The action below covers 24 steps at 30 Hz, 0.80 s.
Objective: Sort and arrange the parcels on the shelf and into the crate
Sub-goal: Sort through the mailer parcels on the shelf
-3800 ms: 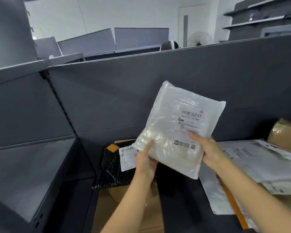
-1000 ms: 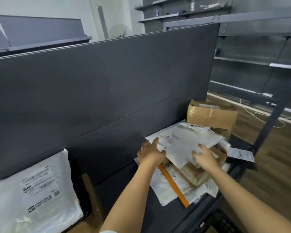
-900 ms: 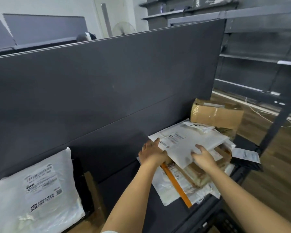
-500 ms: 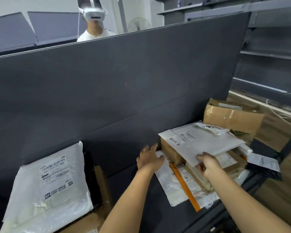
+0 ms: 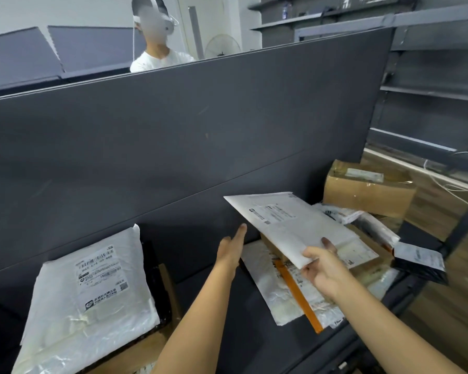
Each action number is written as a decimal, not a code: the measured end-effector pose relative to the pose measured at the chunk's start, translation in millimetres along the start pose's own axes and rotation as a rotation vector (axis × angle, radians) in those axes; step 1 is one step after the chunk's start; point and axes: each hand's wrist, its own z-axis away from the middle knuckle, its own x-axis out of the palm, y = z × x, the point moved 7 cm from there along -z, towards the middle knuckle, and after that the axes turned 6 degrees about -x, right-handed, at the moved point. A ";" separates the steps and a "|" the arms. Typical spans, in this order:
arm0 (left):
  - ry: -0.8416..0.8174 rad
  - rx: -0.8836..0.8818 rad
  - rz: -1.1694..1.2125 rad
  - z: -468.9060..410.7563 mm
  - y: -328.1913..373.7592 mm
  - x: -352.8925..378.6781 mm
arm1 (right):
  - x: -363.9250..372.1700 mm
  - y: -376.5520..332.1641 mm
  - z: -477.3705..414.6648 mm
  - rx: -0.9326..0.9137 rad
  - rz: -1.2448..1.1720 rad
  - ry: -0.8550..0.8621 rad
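Right hand [image 5: 322, 268] pinches near corner of white mailer [image 5: 289, 225], lifted above parcel pile [image 5: 295, 292] on shelf [image 5: 241, 319]; long axis runs near-right to far-left. Left hand [image 5: 231, 249] flat, fingers straight, holding nothing.

Four white mailers can be counted (the heap at right may hide more): held envelope [image 5: 289, 225], labelled bag [image 5: 92, 292], flat bag [image 5: 276, 290], small bag [image 5: 338, 213]. Brown cartons come to three: taped carton [image 5: 368, 193], middle carton [image 5: 272, 251], low carton [image 5: 143, 352]. Black pouches come to two: right pouch [image 5: 416, 271], left pouch [image 5: 153, 268].
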 end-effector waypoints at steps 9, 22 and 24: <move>-0.457 0.049 0.849 24.8 46.9 -52.1 | 13.8 10.5 53.6 -0.300 0.386 -0.488; -0.214 0.353 0.062 52.4 35.3 -119.3 | 65.2 -79.1 59.4 -0.613 0.563 -0.510; -0.202 0.369 0.157 54.6 34.5 -122.1 | 76.6 -76.9 60.1 -0.596 0.581 -0.557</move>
